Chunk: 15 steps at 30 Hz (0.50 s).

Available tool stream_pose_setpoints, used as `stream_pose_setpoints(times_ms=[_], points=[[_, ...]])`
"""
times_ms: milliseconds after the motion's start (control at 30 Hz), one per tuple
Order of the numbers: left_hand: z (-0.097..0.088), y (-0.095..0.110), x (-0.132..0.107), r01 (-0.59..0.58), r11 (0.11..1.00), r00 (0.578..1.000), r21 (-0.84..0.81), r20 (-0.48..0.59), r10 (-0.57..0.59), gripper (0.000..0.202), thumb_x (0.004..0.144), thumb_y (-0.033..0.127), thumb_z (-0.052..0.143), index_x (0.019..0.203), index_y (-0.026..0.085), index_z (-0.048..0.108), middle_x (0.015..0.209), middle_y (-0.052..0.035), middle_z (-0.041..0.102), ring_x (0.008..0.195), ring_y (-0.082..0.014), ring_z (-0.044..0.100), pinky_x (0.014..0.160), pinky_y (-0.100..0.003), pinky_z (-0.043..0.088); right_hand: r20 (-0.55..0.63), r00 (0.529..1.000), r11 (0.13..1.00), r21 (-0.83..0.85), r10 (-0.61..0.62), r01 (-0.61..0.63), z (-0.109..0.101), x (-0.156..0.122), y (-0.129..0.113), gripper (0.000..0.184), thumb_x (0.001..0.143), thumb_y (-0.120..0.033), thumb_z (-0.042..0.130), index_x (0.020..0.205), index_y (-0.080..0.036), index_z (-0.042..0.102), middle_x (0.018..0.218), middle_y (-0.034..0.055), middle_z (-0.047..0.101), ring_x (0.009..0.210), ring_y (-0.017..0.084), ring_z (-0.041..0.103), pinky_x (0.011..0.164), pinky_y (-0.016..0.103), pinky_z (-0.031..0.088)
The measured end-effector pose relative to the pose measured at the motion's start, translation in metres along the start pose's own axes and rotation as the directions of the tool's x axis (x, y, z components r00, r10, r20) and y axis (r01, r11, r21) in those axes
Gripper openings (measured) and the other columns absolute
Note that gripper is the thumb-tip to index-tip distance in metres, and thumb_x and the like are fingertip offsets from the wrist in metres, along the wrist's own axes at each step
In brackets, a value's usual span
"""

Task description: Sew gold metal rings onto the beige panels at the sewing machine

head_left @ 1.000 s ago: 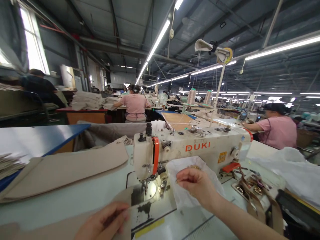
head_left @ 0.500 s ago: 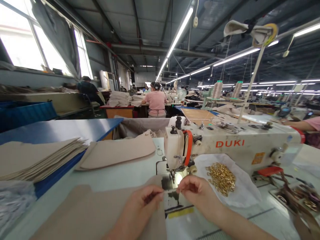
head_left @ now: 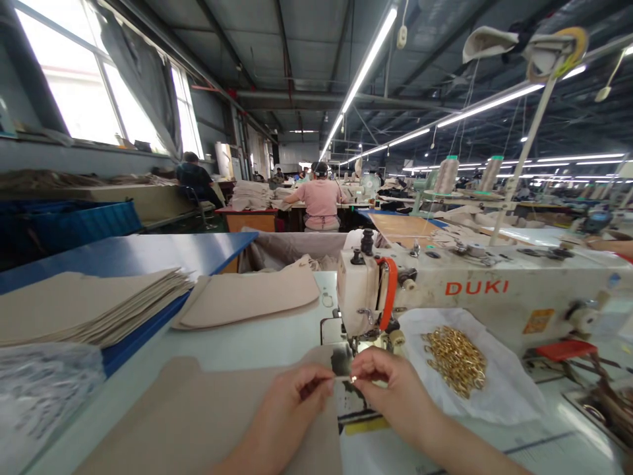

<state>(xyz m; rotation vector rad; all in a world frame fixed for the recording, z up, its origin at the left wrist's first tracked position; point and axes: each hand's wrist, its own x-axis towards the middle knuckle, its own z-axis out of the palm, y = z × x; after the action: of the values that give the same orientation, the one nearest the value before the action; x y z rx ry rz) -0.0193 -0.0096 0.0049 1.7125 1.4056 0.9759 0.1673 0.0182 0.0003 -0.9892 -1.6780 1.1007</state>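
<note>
My left hand [head_left: 301, 402] pinches one end of a narrow pale strip [head_left: 341, 379], just in front of the sewing machine's needle area. The fingers of my right hand [head_left: 388, 382] close on a small shiny metal piece [head_left: 353, 379] at the strip's other end; its exact shape is mostly hidden by the fingertips. Beneath my left hand and forearm lies a large beige fabric panel [head_left: 222, 409]. The white sewing machine [head_left: 420, 290] stands directly beyond both hands. Right of my right hand, a pile of gold metal fittings [head_left: 455, 359] rests on a white cloth [head_left: 504, 389].
Beige panels form a stack [head_left: 99, 300] at the left, with more folded panels [head_left: 257, 297] behind my left hand. A clear plastic bag [head_left: 44, 396] lies at the lower left. Ahead, a person in a pink top [head_left: 319, 201] sits at another table.
The view has turned slightly left, so the scene appears shifted right. Between my fingertips the pale strip now shows stretched across, with a glint of metal at my right fingers.
</note>
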Motion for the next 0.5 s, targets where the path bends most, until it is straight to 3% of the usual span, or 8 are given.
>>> stream_pose_setpoints(times_ms=[133, 233, 400, 500], points=[[0.001, -0.001, 0.003, 0.002, 1.0, 1.0, 0.013, 0.017, -0.002, 0.022, 0.079, 0.034, 0.055, 0.078, 0.02, 0.073, 0.062, 0.0008, 0.063, 0.06, -0.0168, 0.054, 0.058, -0.025, 0.041, 0.001, 1.0, 1.0, -0.012, -0.01, 0.01, -0.001, -0.001, 0.003, 0.01, 0.071, -0.019, 0.06, 0.072, -0.02, 0.07, 0.069, 0.0001, 0.069, 0.066, 0.016, 0.062, 0.063, 0.026, 0.047], [0.001, -0.005, 0.005, 0.023, 0.999, 0.999, -0.04, 0.046, -0.021, 0.021, 0.078, 0.035, 0.057, 0.077, 0.02, 0.072, 0.061, 0.0012, 0.061, 0.059, -0.0164, 0.054, 0.059, -0.025, 0.042, 0.017, 0.999, 0.998, 0.048, 0.048, -0.049, -0.003, 0.0, 0.008, 0.009, 0.071, -0.025, 0.066, 0.07, -0.021, 0.074, 0.066, 0.0, 0.069, 0.063, 0.016, 0.06, 0.06, 0.026, 0.046], [0.001, -0.009, 0.007, 0.105, 0.964, 0.985, -0.244, 0.159, -0.067, 0.023, 0.075, 0.041, 0.063, 0.075, 0.019, 0.07, 0.062, 0.0015, 0.062, 0.056, -0.014, 0.053, 0.058, -0.026, 0.044, 0.147, 0.976, 0.95, 0.242, 0.163, -0.195, -0.011, 0.002, 0.011, 0.023, 0.064, -0.04, 0.08, 0.075, -0.02, 0.076, 0.068, 0.0009, 0.069, 0.065, 0.016, 0.062, 0.066, 0.029, 0.05], [0.002, -0.006, 0.008, 0.178, 0.929, 0.967, -0.323, 0.23, -0.105, 0.035, 0.069, 0.052, 0.069, 0.075, 0.018, 0.069, 0.06, 0.0019, 0.062, 0.052, -0.0125, 0.053, 0.055, -0.025, 0.044, 0.231, 0.953, 0.906, 0.331, 0.194, -0.265, -0.012, 0.001, 0.009, 0.032, 0.062, -0.047, 0.081, 0.077, -0.02, 0.076, 0.068, 0.0011, 0.069, 0.067, 0.016, 0.064, 0.069, 0.031, 0.052]])
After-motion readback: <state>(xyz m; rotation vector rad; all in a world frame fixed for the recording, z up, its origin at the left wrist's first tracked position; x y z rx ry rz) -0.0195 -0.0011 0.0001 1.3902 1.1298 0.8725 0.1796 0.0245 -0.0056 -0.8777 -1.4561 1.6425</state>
